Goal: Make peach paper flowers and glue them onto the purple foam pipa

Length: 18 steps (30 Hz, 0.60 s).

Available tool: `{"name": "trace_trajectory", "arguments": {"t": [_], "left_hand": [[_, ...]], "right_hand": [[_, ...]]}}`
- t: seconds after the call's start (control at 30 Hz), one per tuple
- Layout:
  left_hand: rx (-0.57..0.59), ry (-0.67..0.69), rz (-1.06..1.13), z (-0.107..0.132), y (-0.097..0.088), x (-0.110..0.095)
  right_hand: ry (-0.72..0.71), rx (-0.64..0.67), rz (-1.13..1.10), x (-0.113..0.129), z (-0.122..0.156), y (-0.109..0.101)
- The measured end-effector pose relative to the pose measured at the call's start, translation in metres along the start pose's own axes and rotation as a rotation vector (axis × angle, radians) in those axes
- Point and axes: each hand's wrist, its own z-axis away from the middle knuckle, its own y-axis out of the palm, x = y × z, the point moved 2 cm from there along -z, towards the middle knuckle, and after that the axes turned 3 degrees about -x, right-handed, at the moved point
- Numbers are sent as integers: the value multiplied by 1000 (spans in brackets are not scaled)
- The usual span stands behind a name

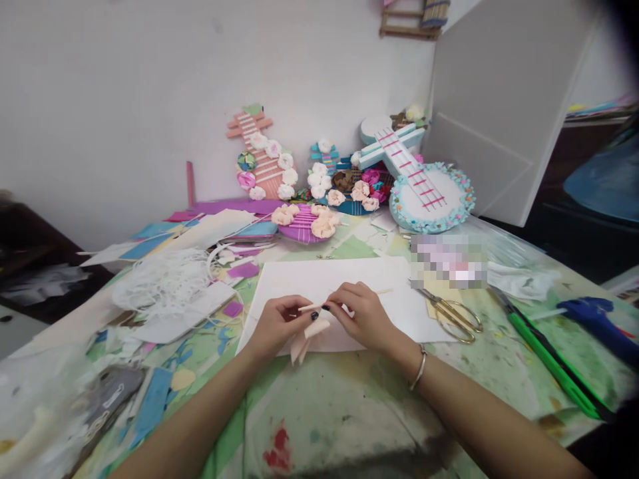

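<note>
My left hand (pixel 277 324) and my right hand (pixel 363 315) meet over a white sheet (pixel 344 276) on the table. Both pinch a thin wooden stick (pixel 384 291) that runs between them, its tip poking out to the right. A pale peach paper strip (pixel 305 339) hangs from the stick below my left fingers, partly wound around it. Fingers of both hands are curled closed. A bangle sits on my right wrist.
Gold scissors (pixel 455 315) lie right of the sheet, then a green cutter (pixel 546 356) and a blue glue gun (pixel 596 319). Paper-flower guitar crafts (pixel 424 186) stand along the wall. White string (pixel 164 283) and paper scraps (pixel 150 399) cover the left side.
</note>
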Motion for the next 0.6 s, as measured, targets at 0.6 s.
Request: {"name": "trace_trajectory", "arguments": {"t": [0.6], "left_hand": [[-12,104,-81,1,1,0]], "right_hand": [[28,-6,-106,-1,2,6]]}}
